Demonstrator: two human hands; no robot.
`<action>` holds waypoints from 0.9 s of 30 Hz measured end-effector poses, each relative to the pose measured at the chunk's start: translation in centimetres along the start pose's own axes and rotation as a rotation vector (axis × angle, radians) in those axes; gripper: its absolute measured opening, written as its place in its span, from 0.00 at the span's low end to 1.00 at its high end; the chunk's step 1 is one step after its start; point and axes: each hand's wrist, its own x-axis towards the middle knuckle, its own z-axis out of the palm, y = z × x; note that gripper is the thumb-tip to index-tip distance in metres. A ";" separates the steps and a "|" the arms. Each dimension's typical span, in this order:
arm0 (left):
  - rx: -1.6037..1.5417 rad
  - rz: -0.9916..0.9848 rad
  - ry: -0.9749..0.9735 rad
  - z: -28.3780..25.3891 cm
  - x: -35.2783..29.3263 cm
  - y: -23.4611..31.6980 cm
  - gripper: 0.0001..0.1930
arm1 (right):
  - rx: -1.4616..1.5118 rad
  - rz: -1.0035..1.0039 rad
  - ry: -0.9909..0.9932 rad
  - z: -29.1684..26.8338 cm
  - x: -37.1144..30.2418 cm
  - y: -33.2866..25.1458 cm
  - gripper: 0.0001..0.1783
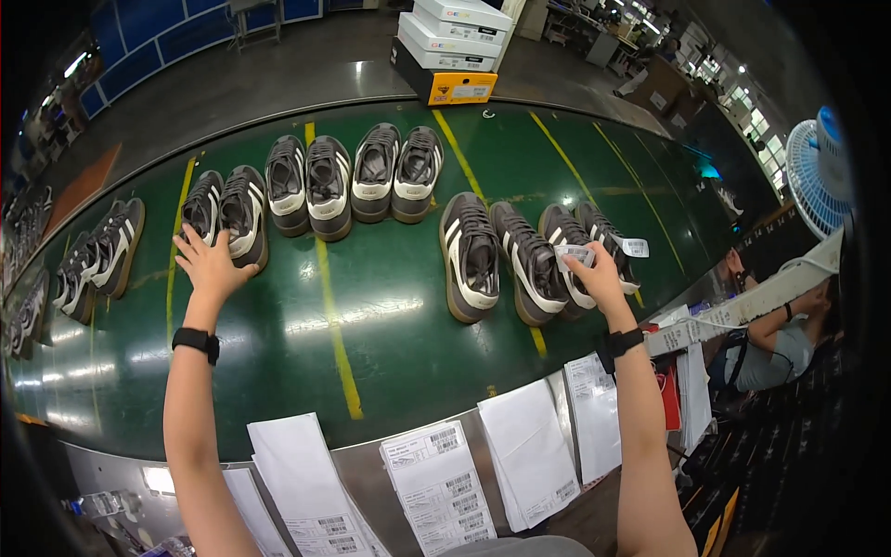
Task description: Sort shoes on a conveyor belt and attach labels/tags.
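Observation:
My left hand (pixel 212 267) spreads its fingers at the heels of a pair of dark grey sneakers (pixel 243 209) with white stripes and gum soles. Its fingertips reach the heels; whether they press on them I cannot tell. Over at the right, my right hand (pixel 603 280) pinches a small white barcode label (pixel 576 253) above another dark sneaker (pixel 562 232). A second white label (pixel 635 247) shows by the rightmost sneaker (pixel 599 223); how it is attached is unclear. Beside these stands a further sneaker pair (pixel 471 251). Both wrists wear black bands.
More sneaker pairs (pixel 371 176) stand on the green conveyor belt (pixel 399 288) with yellow cross lines. Label sheets (pixel 436 483) lie along the near metal edge. Stacked shoe boxes (pixel 450 56) are beyond the far edge. A blue fan (pixel 819 172) and a seated person (pixel 780 343) are at right.

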 end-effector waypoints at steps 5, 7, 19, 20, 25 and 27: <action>-0.037 0.057 -0.115 0.2 2.7 -1.3 0.37 | -0.101 0.074 -0.047 1.6 3.4 3.4 0.30; -0.077 0.336 0.013 0.1 3.3 -5.7 0.33 | -0.366 0.026 0.063 2.1 2.1 -0.7 0.38; -0.005 0.392 -0.245 -10.0 2.2 -1.0 0.52 | -0.489 -0.616 -0.234 9.5 3.2 -14.4 0.43; -0.065 0.517 -0.101 -8.6 2.3 2.6 0.49 | -0.538 -0.487 -0.329 11.9 3.8 -16.2 0.44; -0.107 0.339 -0.127 1.5 5.8 11.9 0.41 | -0.780 -0.418 -0.456 23.3 8.5 -20.1 0.48; -0.059 0.464 -0.039 1.6 6.7 12.0 0.39 | -0.779 -0.338 -0.539 24.5 9.8 -20.7 0.48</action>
